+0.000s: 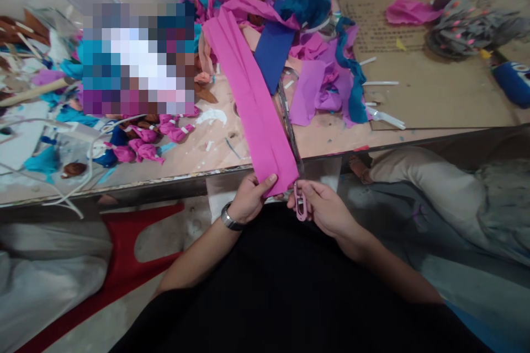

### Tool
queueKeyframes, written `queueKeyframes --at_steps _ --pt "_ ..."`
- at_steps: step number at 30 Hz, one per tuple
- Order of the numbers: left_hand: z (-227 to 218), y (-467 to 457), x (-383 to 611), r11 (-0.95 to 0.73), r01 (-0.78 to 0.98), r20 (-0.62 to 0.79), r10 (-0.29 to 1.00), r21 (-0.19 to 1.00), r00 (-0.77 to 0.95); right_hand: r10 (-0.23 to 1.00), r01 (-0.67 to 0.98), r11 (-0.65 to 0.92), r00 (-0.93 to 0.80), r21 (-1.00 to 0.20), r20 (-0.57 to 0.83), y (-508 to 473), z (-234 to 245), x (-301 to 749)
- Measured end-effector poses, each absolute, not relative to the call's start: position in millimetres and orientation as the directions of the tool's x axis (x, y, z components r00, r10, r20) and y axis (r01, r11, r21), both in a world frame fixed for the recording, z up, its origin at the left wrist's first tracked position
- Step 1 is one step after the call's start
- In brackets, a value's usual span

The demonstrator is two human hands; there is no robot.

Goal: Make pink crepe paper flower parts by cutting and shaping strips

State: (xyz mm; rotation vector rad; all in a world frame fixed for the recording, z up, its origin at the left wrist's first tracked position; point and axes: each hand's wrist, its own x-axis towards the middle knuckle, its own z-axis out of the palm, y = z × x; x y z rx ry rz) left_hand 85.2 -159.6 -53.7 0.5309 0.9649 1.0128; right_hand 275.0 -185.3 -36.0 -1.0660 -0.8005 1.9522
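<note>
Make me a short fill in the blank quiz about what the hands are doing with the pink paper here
1. The left hand pinches the near end of a folded strip of ____ crepe paper.
2. The right hand holds ____ with pink handles.
3. A ____ sits on the left wrist.

Missing words: pink; scissors; watch

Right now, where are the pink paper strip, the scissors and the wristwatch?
pink paper strip (252, 99), head view, middle of the long folded band.
scissors (300, 205), head view, pink handle loop in the right hand.
wristwatch (229, 219), head view, band on the left wrist.
</note>
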Motion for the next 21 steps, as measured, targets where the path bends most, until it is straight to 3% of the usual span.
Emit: queueKeyframes --at_steps 8,16,21 --pt "-58.1 -161.1 86.7 0.429 -0.477 -0.421 0.898 0.767 0.13 0.82 -0.372 -0.571 -0.297 -0.732 -0.489 -190.5 -44.4 271.8" --pt "-64.0 -168.7 82.9 0.398 -0.423 -0.381 0.916 0.814 0.127 0.879 -0.444 -0.476 -0.208 -0.759 -0.429 -186.4 -45.4 261.3" --pt "-75.7 -174.4 76.3 0.393 -0.326 -0.354 0.919 0.86 0.174 0.843 -0.535 -0.522 -0.208 -0.664 -0.495 -182.5 -44.2 259.0"
